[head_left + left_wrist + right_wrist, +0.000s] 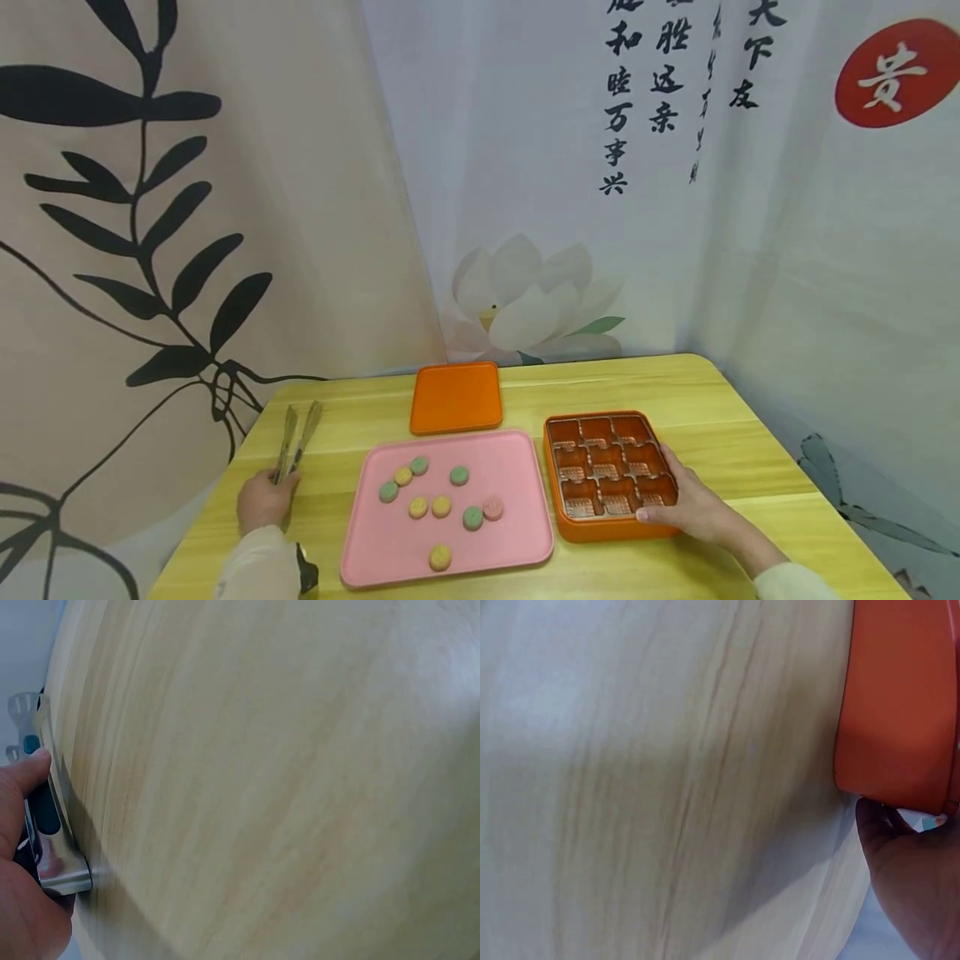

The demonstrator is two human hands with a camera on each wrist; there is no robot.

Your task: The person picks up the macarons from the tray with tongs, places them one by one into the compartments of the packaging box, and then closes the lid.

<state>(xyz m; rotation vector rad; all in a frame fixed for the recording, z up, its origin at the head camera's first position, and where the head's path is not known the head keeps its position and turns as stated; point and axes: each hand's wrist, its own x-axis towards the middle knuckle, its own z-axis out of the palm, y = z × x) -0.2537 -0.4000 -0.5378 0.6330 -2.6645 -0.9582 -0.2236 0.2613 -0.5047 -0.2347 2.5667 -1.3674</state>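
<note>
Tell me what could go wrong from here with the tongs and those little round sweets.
The tongs are held only at their handle end by the left hand, so a small sweet could slip out in transit. The orange box sits near the table's front edge; the right hand could nudge it off.

A light wooden table (720, 467) with rounded corners stands in a corner of printed fabric backdrops. Left backdrop (187, 208): beige with black leaf branches. Far and right backdrop (525, 167): white lotus flower (525, 300), black calligraphy, red seal (896, 73).
</note>
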